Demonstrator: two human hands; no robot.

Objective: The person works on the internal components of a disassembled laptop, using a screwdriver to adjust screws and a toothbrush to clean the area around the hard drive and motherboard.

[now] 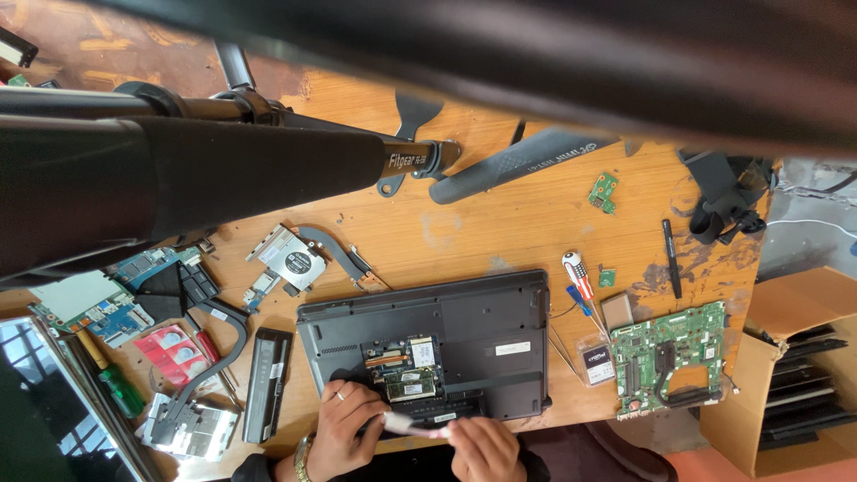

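Both your hands, left hand [344,427] and right hand [482,446], pinch a thin white strip [412,427] over the open laptop [428,344]; pulling hard could tear it.

Both hands, left hand [344,428] and right hand [482,446], pinch a white strip [415,427] over the opened laptop [428,344].

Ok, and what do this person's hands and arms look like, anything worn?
Both hands are bare, with no gloves. The left hand has a ring on one finger and a gold-coloured band at the wrist; I cannot tell whether it is a watch or a bracelet. The right hand shows no jewellery. Dark sleeves reach about to both wrists.
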